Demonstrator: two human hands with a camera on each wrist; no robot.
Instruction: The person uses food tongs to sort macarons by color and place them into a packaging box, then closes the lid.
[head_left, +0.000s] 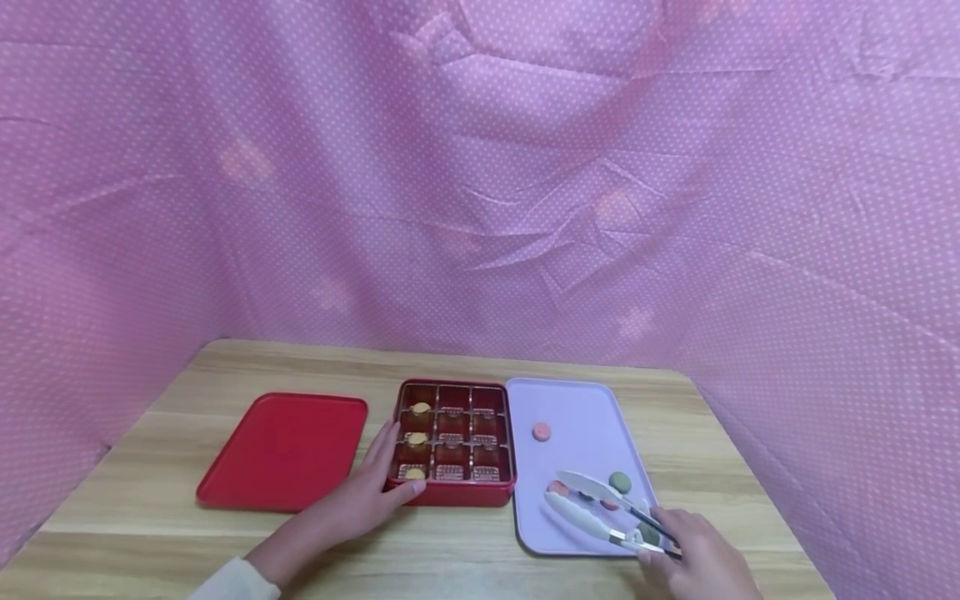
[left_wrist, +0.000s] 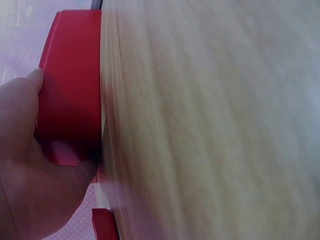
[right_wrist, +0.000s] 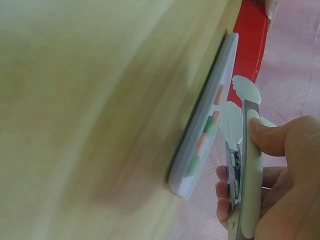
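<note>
My right hand [head_left: 705, 554] grips white-tipped tongs [head_left: 585, 518], their arms spread above the lilac tray [head_left: 577, 408]. Beneath and around the tips lie pink and green macarons, among them a pink macaron [head_left: 557, 488] and a green macaron [head_left: 620, 482]; the tongs partly cover some. Another pink macaron [head_left: 542, 432] sits farther back. With my left hand [head_left: 367, 492] I hold the near left corner of a red box [head_left: 468, 495], thumb at the front rim and fingers along the left side. Its divided insert has yellow macarons [head_left: 417, 438] in the left column.
A red lid [head_left: 288, 450] lies on the wooden table [head_left: 442, 567] to the left of the box. The lilac tray stands against the box's right side. Pink dotted cloth [head_left: 480, 208] hangs behind the table and at both sides.
</note>
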